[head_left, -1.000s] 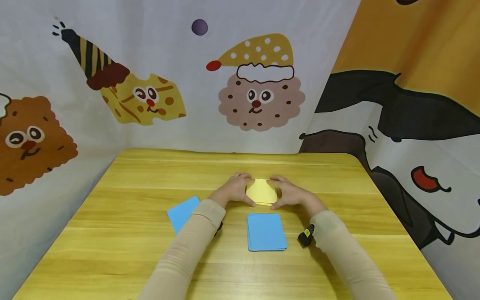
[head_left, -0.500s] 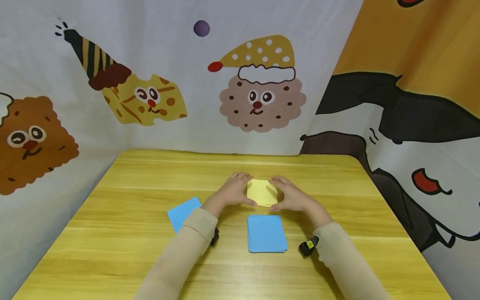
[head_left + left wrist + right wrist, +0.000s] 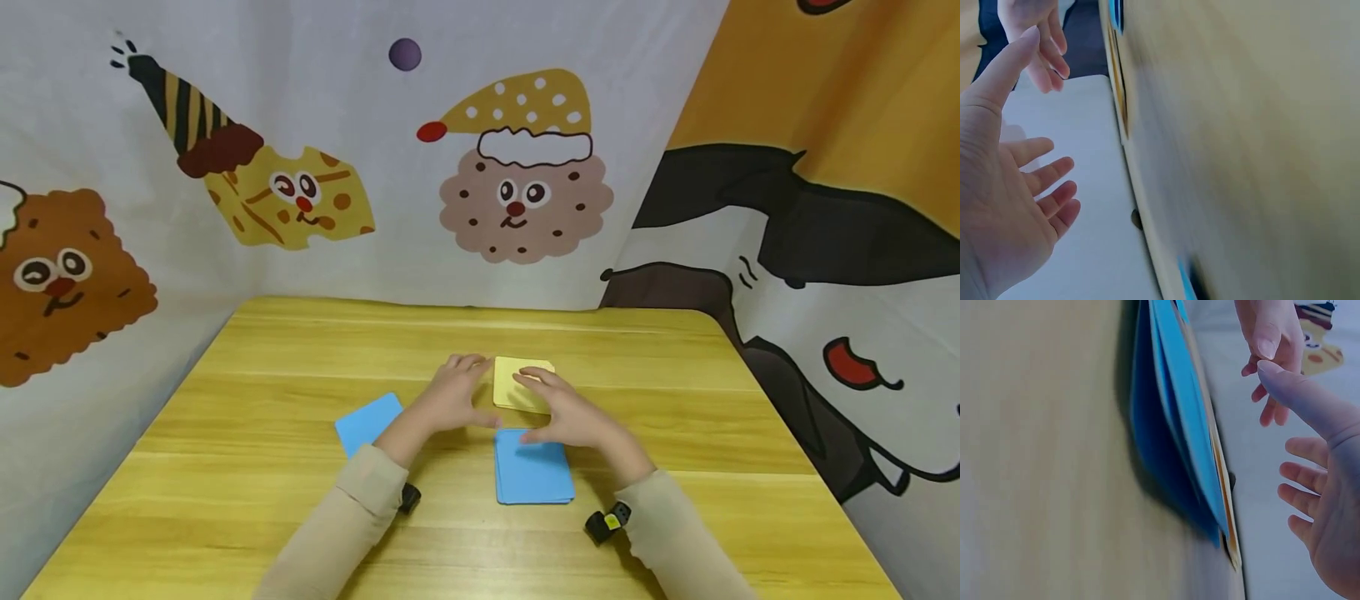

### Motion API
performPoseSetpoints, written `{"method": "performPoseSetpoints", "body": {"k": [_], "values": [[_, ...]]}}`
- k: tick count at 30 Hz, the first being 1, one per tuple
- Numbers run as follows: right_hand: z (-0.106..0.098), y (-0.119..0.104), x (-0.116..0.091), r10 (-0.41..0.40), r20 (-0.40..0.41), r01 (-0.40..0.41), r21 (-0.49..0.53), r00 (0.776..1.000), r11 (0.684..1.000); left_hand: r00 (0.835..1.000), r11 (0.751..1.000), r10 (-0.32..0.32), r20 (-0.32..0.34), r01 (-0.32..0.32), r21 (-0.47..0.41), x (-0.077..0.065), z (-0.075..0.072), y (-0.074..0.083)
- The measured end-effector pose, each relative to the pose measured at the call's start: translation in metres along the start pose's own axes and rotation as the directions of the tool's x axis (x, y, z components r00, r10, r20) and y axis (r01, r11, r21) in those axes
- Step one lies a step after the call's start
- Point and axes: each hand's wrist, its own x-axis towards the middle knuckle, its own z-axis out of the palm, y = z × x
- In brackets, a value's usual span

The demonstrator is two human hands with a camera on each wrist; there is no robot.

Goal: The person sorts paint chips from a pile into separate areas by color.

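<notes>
A stack of yellow square cards lies toward the back of the table, with a stack of blue square cards just in front of it. My left hand hovers left of the yellow stack, fingers spread, holding nothing. Over the yellow stack's right side and the blue stack's back edge is my right hand, also holding nothing. In the right wrist view, the blue cards appear edge-on with slight gaps between them, apart from the right fingers. Another blue card or pile lies to the left, partly behind my left forearm.
The wooden table reaches back to a white cloth backdrop printed with cartoon food faces. A black wrist device sits at the right cuff, and a similar one shows at the left.
Both hands have let go of the yellow stack's sides and drawn back toward me. The left moved off to the left; the right now overlaps the yellow and blue stacks.
</notes>
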Motion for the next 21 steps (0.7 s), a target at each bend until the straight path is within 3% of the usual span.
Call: {"method": "performPoseSetpoints", "body": {"k": [8,21], "values": [[0.009,-0.022,0.007,-0.045,0.036,0.047,-0.037,0.998,0.998,0.998,0.999,-0.037,-0.058,0.036,-0.004,-0.037,-0.014,-0.005],[0.032,-0.052,0.038,-0.11,0.068,0.116,-0.094,0.992,0.989,0.991,0.998,-0.03,-0.134,0.037,0.053,-0.095,-0.034,-0.041]]}}
